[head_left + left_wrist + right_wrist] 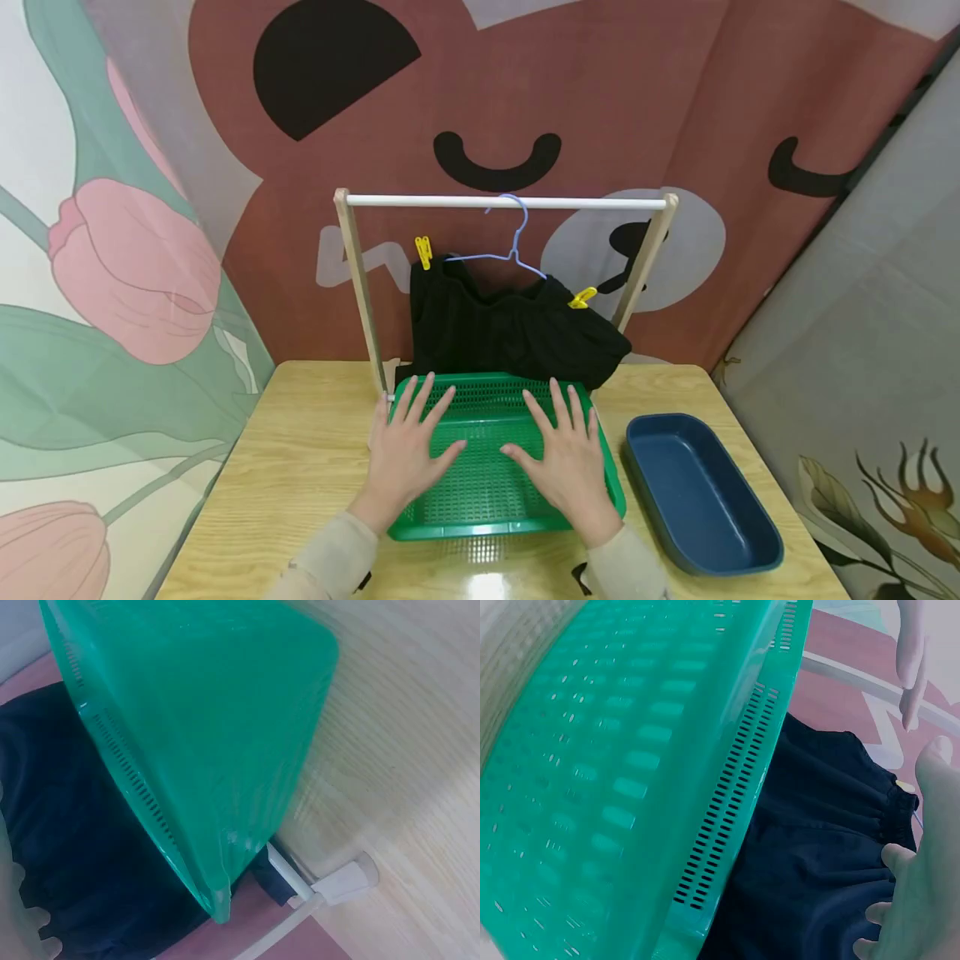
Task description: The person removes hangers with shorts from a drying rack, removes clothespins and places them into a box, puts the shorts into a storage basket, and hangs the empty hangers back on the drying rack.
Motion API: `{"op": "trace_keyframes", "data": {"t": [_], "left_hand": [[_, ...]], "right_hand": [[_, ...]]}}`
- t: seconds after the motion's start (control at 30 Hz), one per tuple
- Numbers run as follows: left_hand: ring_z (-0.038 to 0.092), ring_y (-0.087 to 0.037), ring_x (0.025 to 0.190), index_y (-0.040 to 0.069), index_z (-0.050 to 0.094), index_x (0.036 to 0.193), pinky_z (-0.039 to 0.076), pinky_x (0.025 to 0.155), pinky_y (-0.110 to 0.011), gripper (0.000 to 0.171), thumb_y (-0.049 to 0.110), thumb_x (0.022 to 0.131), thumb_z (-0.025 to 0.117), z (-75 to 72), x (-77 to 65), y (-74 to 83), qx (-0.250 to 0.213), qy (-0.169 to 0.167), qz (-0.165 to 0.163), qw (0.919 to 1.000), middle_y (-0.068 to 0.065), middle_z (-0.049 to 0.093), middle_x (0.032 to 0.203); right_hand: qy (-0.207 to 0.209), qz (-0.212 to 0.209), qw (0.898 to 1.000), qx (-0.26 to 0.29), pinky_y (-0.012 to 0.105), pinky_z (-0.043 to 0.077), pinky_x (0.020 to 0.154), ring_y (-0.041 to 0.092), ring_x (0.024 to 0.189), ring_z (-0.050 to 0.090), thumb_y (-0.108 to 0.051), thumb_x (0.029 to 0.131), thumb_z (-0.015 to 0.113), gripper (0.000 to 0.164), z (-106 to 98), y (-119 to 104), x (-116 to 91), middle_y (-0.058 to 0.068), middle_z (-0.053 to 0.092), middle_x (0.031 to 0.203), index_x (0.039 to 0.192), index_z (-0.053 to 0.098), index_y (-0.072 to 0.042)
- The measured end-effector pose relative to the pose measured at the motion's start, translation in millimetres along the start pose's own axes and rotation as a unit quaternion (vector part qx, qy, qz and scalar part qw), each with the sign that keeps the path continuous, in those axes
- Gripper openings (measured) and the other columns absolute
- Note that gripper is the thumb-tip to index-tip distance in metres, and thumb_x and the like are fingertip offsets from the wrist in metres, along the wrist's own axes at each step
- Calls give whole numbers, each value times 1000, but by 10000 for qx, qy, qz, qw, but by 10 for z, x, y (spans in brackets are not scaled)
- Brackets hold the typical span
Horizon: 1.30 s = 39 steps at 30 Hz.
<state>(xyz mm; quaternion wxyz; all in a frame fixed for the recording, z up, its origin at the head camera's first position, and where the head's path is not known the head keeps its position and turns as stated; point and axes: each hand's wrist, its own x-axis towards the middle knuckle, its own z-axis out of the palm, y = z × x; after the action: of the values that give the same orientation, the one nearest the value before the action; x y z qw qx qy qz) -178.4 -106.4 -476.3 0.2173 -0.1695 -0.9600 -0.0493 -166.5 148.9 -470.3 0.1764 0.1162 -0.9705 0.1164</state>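
My left hand and right hand are spread with straight fingers over the two sides of a green perforated plastic basket. Neither grips anything; whether they touch the basket, I cannot tell. Behind the basket, a black elastic-waisted garment hangs from a light-blue hanger. One yellow clothespin stands at the garment's left top, and another yellow clothespin at its right. In the right wrist view the right hand shows at the right edge, and the garment lies beyond the basket's rim.
The hanger hooks over the white bar of a small wooden-post rack on the table. To the right of the basket stands a dark-blue rectangular bin. A patterned curtain hangs behind the table.
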Motion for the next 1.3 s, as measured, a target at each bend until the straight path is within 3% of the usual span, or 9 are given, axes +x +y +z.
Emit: {"op": "trace_keyframes", "data": {"t": [0.17, 0.27, 0.4, 0.53, 0.63, 0.87, 1.03, 1.2, 1.3], "left_hand": [[18, -29, 149, 29, 34, 156, 17, 115, -60, 75, 62, 92, 55, 29, 62, -87, -482, -15, -230, 9986, -4, 22, 163], [22, -30, 148, 27, 37, 154, 21, 113, -61, 70, 55, 94, 58, 37, 94, -159, -731, 183, -200, 9970, -4, 27, 161], [35, -32, 141, 22, 45, 150, 32, 108, -60, 62, 43, 94, 61, 36, 163, -288, -1076, 825, -25, 9908, -6, 37, 156], [46, -35, 132, 13, 53, 143, 40, 104, -56, 55, 27, 92, 67, 4, 261, -470, -1599, 1621, 88, 9737, -12, 48, 147], [50, -36, 128, 10, 54, 141, 44, 99, -55, 53, 21, 92, 69, -36, 322, -611, -1857, 1848, -50, 9651, -14, 51, 145], [45, -35, 131, 9, 49, 145, 38, 104, -55, 51, 18, 97, 63, -169, 430, -862, -2309, 1673, -881, 9544, -13, 48, 146], [44, -37, 132, 9, 46, 147, 33, 108, -56, 49, 22, 101, 58, -342, 603, -1051, -2447, 1645, -1386, 9454, -14, 48, 146], [40, -37, 136, 19, 36, 154, 34, 105, -61, 55, 40, 104, 47, -483, 783, -1176, -2579, 1002, -1962, 9407, -12, 42, 152], [36, -38, 139, 22, 27, 158, 31, 106, -62, 62, 50, 104, 41, -539, 885, -1205, -2827, 531, -2167, 9329, -12, 36, 156]], "right_hand": [[66, 21, 9999, 116, 66, 24, 110, 40, 146, 19, -73, 85, 56, 85, 5, -57, -4, 12, 19, 163, 155, 35, -30], [83, -21, 9998, 197, 65, 25, 110, 40, 146, 21, -73, 86, 56, 84, -5, -97, -12, 12, 20, 163, 155, 35, -30], [43, -85, 9998, 199, 64, 27, 109, 39, 145, 25, -73, 87, 53, 81, -30, -127, -31, 11, 23, 162, 154, 36, -30], [-69, -116, 9996, 242, 63, 28, 109, 36, 145, 27, -74, 89, 50, 80, -43, -146, -49, 10, 26, 161, 154, 36, -31], [-65, -152, 9994, 314, 63, 30, 108, 35, 143, 30, -72, 89, 52, 79, -40, -161, -67, 10, 30, 159, 154, 37, -30], [-72, -98, 9992, 371, 61, 35, 106, 33, 141, 36, -71, 90, 52, 77, -24, -208, -150, 9, 36, 156, 153, 39, -28], [42, -159, 9989, 436, 59, 37, 104, 34, 138, 40, -68, 91, 53, 74, -41, -234, -190, 9, 40, 154, 152, 42, -27], [121, -195, 9987, 464, 58, 38, 103, 33, 136, 42, -67, 91, 54, 73, -67, -240, -215, 9, 42, 153, 151, 43, -27], [142, -230, 9987, 443, 57, 39, 103, 34, 134, 44, -67, 91, 54, 73, -79, -241, -230, 10, 43, 152, 151, 44, -26]]}}
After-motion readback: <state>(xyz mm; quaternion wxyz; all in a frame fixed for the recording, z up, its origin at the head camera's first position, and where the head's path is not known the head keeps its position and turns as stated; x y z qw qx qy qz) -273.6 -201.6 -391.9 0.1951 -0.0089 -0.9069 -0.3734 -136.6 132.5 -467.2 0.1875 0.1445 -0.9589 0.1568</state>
